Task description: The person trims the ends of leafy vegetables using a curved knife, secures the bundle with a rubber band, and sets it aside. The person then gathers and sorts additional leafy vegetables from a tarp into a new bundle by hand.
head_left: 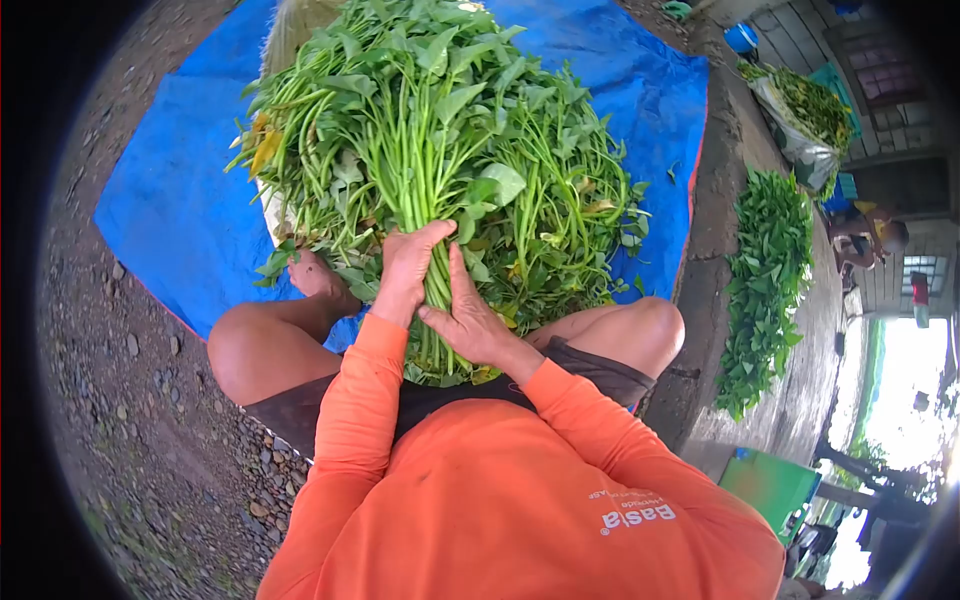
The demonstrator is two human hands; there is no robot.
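Observation:
A bundle of long green leafy stems (428, 170) lies over the middle of a large heap of the same greens (550, 190), with its leaves pointing away from me. My left hand (408, 262) is wrapped round the stems from the left side. Lower down on the right side, my right hand (472, 318) holds the same stems, its thumb and fingers around them. The stem ends reach down between my forearms to my lap. Some yellow leaves (265, 152) show at the heap's left edge.
A blue tarp (165, 190) lies under the heap, with my crossed legs at its near edge. Gravel (150, 400) covers the left. On the right are a row of greens (765, 290), a filled sack (800, 125), a green board (770, 490) and another person (868, 236).

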